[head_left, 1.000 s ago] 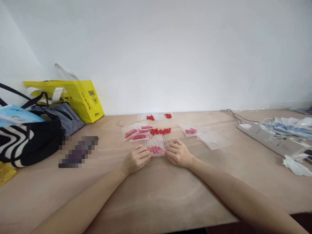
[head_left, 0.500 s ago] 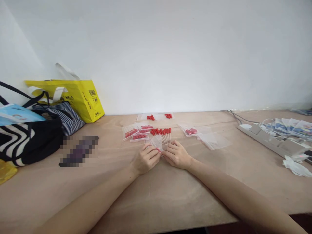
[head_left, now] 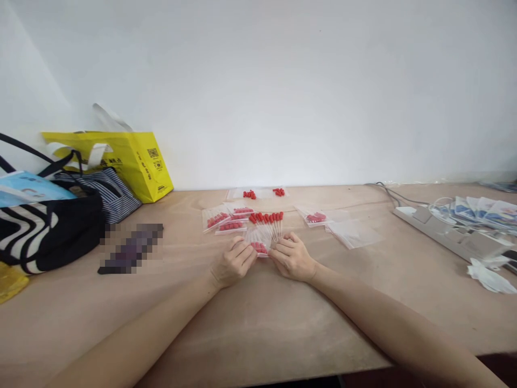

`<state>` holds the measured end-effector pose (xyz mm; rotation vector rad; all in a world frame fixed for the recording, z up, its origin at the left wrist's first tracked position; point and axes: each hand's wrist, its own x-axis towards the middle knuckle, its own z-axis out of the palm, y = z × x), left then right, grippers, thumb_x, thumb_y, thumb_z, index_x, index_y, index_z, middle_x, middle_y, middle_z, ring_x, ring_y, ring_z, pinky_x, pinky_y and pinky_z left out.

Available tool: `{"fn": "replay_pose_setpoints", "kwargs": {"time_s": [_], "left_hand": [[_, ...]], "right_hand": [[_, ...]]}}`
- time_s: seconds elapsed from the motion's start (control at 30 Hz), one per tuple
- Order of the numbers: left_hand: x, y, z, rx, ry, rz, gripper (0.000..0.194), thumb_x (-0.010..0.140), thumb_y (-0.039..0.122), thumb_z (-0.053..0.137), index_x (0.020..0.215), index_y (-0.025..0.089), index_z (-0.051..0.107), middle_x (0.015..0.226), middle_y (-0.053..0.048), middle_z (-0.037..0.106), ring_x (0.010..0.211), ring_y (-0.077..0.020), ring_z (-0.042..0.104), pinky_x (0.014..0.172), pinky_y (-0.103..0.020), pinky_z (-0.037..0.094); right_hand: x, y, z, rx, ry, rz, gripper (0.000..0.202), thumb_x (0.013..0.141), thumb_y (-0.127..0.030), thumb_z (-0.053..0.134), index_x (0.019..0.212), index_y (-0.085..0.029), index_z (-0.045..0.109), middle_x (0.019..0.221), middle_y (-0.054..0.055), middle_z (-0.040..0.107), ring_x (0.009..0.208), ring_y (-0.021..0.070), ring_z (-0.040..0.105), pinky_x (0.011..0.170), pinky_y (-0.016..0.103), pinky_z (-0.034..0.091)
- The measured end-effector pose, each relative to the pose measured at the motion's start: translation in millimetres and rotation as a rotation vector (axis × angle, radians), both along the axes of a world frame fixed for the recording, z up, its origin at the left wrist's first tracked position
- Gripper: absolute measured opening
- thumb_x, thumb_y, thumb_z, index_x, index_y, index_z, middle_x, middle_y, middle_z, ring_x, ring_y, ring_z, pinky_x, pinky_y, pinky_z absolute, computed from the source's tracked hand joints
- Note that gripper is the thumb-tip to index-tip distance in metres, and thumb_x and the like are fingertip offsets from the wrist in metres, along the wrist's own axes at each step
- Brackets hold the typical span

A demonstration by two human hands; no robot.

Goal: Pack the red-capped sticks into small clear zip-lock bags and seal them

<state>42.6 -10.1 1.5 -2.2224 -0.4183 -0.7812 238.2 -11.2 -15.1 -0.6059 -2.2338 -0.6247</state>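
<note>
Both hands meet on one small clear bag (head_left: 259, 247) of red-capped pieces, which lies flat on the wooden table (head_left: 258, 323). The left hand (head_left: 234, 263) pinches its left edge with curled fingers; the right hand (head_left: 294, 257) pinches the right edge likewise, so the bag is stretched between them, seemingly to keep it taut and its contents steady. Just beyond the grip, a row of red-tipped sticks (head_left: 267, 222) fans out, touching or nearly touching the held bag. Further beyond and left lie filled bags (head_left: 225, 220), within easy reach; to the right of the grip sit another filled bag (head_left: 316, 217) and empty bags (head_left: 354, 233). Well off to the left stands a yellow bag (head_left: 129, 161); well off right, a power strip (head_left: 448, 231).
</note>
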Motion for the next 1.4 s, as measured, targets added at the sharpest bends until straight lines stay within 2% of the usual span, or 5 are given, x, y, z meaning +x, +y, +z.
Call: {"fn": "replay_pose_setpoints", "kwargs": {"time_s": [0.27,0.53,0.73,1.17,1.4], "left_hand": [[-25.1,2.2,5.6,0.072,0.058,-0.019,0.016,0.083,0.006,0.043,0.079,0.015,0.055,0.068,-0.003,0.061,0.064,-0.0149,0.056,0.071,-0.035,0.047],[-51.8,0.8,7.5,-0.033,0.027,-0.017,0.011,0.081,0.007,0.049,0.087,0.013,0.056,0.074,-0.006,0.063,0.069,-0.0168,0.057,0.073,-0.037,0.047],[-49.9,3.2,2.7,-0.034,0.024,-0.093,0.017,0.081,0.002,0.046,0.09,0.013,0.056,0.073,-0.005,0.063,0.069,-0.0164,0.057,0.071,-0.036,0.047],[-35.8,3.2,0.0,-0.076,-0.016,-0.155,0.014,0.082,0.004,0.046,0.09,0.012,0.056,0.076,-0.006,0.063,0.072,-0.0175,0.058,0.071,-0.037,0.048],[-34.7,0.6,2.9,-0.014,-0.039,-0.13,0.017,0.085,0.003,0.043,0.084,0.013,0.056,0.072,-0.004,0.063,0.067,-0.0156,0.057,0.07,-0.036,0.049]], "right_hand": [[2.3,0.8,-0.4,-0.002,0.025,0.004,0.02,0.077,-0.011,0.04,0.068,-0.017,0.056,0.057,0.001,0.052,0.061,0.0125,0.043,0.065,0.029,0.029],[7.7,1.6,-1.7,-0.041,0.078,0.02,0.017,0.078,-0.011,0.043,0.073,-0.016,0.058,0.059,0.001,0.054,0.061,0.0122,0.044,0.066,0.028,0.03],[5.8,0.8,0.2,-0.041,0.066,0.008,0.012,0.079,-0.017,0.048,0.077,-0.018,0.059,0.063,0.001,0.058,0.066,0.0127,0.045,0.066,0.03,0.028],[-37.2,3.4,2.2,0.093,0.027,-0.022,0.022,0.081,-0.014,0.044,0.061,-0.016,0.052,0.055,-0.001,0.051,0.06,0.0111,0.04,0.063,0.03,0.024],[-32.0,5.1,3.2,0.156,-0.04,-0.007,0.022,0.083,-0.009,0.04,0.066,-0.015,0.053,0.059,0.0,0.053,0.061,0.0112,0.041,0.066,0.03,0.026]]}}
